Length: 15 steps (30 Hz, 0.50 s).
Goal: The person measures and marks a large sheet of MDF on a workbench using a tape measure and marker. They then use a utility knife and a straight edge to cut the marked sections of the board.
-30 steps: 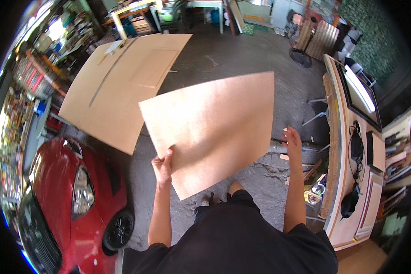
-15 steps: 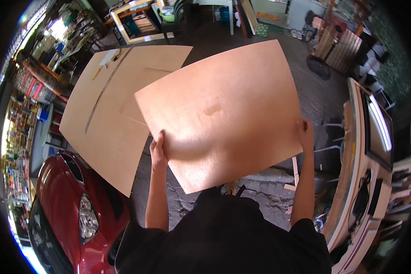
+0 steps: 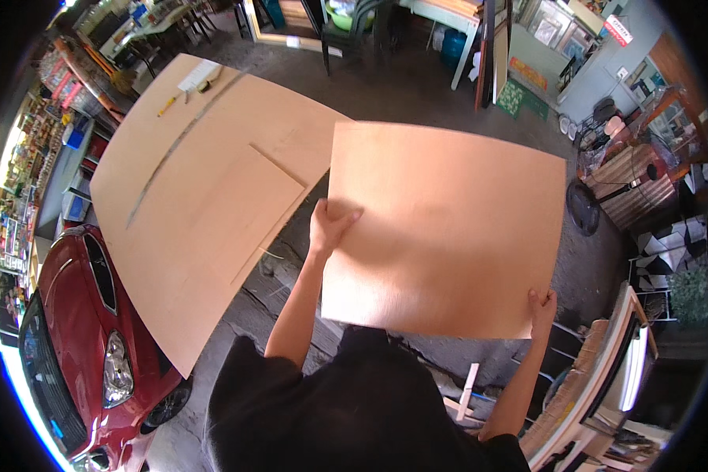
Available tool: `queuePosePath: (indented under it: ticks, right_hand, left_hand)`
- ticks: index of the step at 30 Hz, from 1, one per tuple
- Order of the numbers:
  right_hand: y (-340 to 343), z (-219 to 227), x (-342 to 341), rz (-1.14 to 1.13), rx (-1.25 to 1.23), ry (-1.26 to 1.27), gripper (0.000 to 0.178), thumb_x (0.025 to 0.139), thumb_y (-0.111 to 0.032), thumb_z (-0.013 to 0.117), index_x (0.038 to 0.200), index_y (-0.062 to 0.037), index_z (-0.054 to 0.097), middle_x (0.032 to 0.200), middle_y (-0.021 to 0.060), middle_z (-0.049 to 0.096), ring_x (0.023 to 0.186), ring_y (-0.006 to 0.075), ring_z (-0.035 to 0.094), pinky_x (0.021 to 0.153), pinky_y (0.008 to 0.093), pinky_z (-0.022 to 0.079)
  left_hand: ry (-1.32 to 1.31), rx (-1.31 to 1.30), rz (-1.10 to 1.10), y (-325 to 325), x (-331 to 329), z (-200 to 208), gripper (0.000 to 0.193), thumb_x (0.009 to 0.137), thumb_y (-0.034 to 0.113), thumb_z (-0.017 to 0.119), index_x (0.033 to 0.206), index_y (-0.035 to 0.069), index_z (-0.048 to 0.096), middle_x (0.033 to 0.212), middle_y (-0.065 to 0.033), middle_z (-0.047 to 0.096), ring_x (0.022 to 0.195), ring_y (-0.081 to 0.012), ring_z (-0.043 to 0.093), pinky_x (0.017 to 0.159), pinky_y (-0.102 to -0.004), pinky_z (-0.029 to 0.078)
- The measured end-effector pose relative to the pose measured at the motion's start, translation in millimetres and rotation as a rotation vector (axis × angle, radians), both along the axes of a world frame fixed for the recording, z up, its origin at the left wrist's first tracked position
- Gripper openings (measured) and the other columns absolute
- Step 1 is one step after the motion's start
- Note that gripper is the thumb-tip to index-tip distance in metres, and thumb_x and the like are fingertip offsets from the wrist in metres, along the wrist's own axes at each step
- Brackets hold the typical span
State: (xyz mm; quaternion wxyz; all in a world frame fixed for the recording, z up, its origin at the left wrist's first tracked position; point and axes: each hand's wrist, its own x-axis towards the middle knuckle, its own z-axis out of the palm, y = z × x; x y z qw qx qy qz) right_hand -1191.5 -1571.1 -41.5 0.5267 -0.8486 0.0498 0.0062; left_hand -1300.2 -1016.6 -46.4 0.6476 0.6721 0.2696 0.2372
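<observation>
A rectangular tan board (image 3: 448, 228), thin and smooth, is held up in front of me by both hands. My left hand (image 3: 330, 228) grips its left edge, thumb lying on the face toward me. Low on the right edge, near the corner, my right hand (image 3: 543, 307) pinches the board. The fingers behind it are hidden. To the left lies a much larger tan sheet (image 3: 157, 267). On that sheet are a smaller tan panel (image 3: 263, 185), a long thin ruler (image 3: 182, 134), a yellow pencil (image 3: 166, 106), a tape measure (image 3: 205, 85) and a white sheet (image 3: 198, 73).
A red car (image 3: 75, 315) stands close at the lower left, beside the large sheet. Frames and boards (image 3: 598, 370) lean at the lower right, with wood strips (image 3: 468, 391) on the floor nearby. Chairs (image 3: 354, 31) and a white table (image 3: 456, 35) stand at the back.
My view has swung toward the right. The held board has turned more level, and my right hand now sits lower at its corner. Both hands keep their grip.
</observation>
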Motion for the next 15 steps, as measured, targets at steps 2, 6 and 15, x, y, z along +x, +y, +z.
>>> queuePosePath:
  ticks: [2, 6, 15]
  right_hand:
    - [-4, 10, 36, 0.011, 0.005, -0.017, 0.047, 0.086, -0.028, 0.080, 0.114, -0.0020, 0.054, 0.100, 0.0027, 0.058, 0.094, 0.0155, 0.054, 0.087, 0.0313, 0.045]
    - [9, 12, 118, 0.076, 0.177, -0.114, 0.050, 0.084, -0.027, 0.082, 0.115, -0.0028, 0.051, 0.104, 0.0023, 0.055, 0.097, 0.0150, 0.051, 0.090, 0.0304, 0.042]
    - [115, 13, 340, 0.084, 0.025, -0.092, 0.045, 0.089, -0.024, 0.077, 0.116, 0.0015, 0.051, 0.104, 0.0061, 0.055, 0.097, 0.0178, 0.051, 0.092, 0.0314, 0.041]
  left_hand:
    - [0.040, 0.025, -0.016, 5, 60, 19, 0.052, 0.072, 0.027, 0.091, 0.099, -0.003, 0.058, 0.090, -0.0119, 0.068, 0.078, -0.0155, 0.064, 0.069, -0.0313, 0.055]
    - [0.094, 0.107, -0.012, 31, 156, 13, 0.062, 0.069, 0.036, 0.092, 0.103, -0.003, 0.058, 0.093, -0.0133, 0.070, 0.085, -0.0183, 0.067, 0.076, -0.0336, 0.055]
    - [0.364, 0.235, 0.108, 104, 307, 37, 0.075, 0.069, 0.050, 0.088, 0.116, -0.001, 0.057, 0.106, -0.0193, 0.069, 0.100, -0.0325, 0.068, 0.087, -0.0420, 0.054]
